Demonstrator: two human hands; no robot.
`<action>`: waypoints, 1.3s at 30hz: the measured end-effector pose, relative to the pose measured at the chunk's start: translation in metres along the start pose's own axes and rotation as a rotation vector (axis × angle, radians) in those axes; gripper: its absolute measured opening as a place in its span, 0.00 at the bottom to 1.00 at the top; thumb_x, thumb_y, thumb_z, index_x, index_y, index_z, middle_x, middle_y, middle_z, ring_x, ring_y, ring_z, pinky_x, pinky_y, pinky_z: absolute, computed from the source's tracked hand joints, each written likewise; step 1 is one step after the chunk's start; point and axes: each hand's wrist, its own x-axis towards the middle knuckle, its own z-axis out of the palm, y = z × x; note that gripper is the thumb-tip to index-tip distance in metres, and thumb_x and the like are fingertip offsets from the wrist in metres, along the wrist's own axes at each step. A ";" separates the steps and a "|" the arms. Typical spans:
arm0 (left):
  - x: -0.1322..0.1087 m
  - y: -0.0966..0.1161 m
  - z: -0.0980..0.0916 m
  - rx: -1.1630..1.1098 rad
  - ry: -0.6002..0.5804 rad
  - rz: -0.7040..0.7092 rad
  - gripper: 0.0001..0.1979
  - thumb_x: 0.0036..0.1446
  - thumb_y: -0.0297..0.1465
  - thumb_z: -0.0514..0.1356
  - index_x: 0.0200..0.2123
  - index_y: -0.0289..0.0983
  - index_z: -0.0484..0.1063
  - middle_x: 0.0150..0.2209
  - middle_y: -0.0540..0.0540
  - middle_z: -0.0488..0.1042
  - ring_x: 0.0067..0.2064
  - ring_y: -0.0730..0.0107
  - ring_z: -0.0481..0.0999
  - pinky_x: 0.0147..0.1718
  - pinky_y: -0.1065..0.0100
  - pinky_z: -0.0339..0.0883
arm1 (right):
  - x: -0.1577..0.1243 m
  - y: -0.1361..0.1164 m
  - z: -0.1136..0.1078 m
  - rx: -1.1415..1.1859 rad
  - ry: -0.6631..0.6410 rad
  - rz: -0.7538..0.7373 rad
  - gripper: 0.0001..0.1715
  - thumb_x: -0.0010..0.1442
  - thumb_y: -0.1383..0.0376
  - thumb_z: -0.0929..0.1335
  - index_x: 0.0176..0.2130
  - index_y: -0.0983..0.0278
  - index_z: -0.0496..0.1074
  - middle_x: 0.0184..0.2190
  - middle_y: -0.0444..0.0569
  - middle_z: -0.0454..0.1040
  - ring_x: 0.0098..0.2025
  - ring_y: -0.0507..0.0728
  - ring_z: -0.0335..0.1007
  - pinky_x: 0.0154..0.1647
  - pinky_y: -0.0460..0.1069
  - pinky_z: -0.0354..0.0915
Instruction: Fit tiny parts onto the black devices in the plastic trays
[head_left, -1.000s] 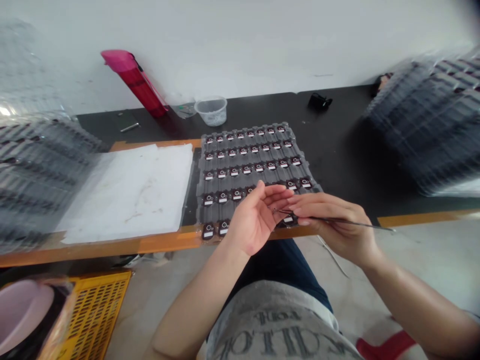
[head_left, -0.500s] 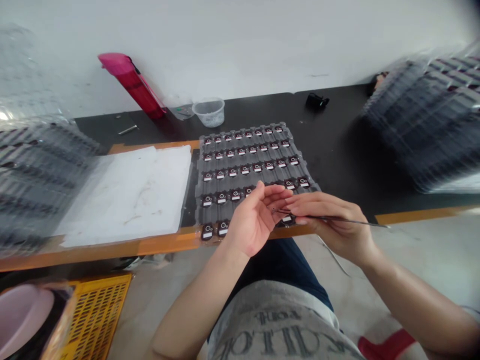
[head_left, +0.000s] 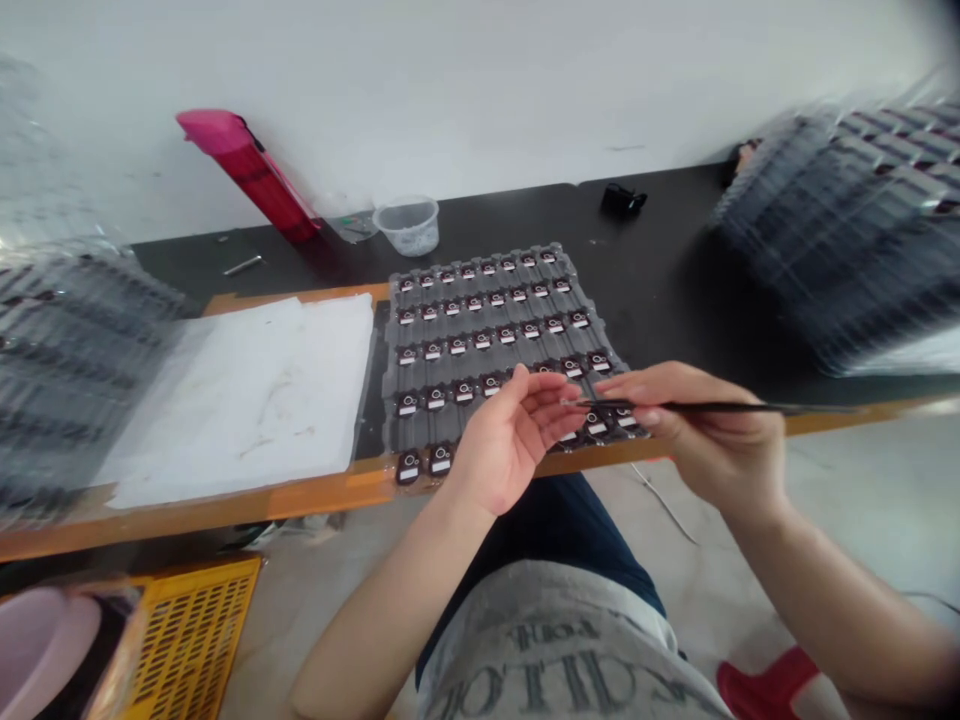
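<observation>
Thin dark tool (head_left: 705, 407) lies nearly level above the near right part of the clear tray (head_left: 418, 433), pinched between thumb and fingers of the right hand (head_left: 720, 440); tip at left fingertips, contact unclear. Left hand (head_left: 499, 445) palm up, fingers loosely curled, unclenched. Versus the earlier frame: right hand higher and drawn rightward, tool less slanted. White labels on the tray's dark parts (head_left: 440, 458) too small to read; shirt (head_left: 540, 620) lettering blurred.

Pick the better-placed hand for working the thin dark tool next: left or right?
Right, I'd judge: the right hand holds the thin dark tool, tip toward the left hand, which is open, palm showing, gripping no tool.
</observation>
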 end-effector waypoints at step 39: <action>0.072 -0.017 0.035 1.556 -0.110 0.358 0.23 0.40 0.37 0.69 0.40 0.41 0.67 0.28 0.46 0.71 0.45 0.50 0.72 0.46 0.62 0.58 | -0.036 0.028 -0.047 -0.374 -0.005 0.080 0.09 0.58 0.68 0.67 0.40 0.60 0.76 0.36 0.50 0.76 0.36 0.55 0.73 0.36 0.49 0.70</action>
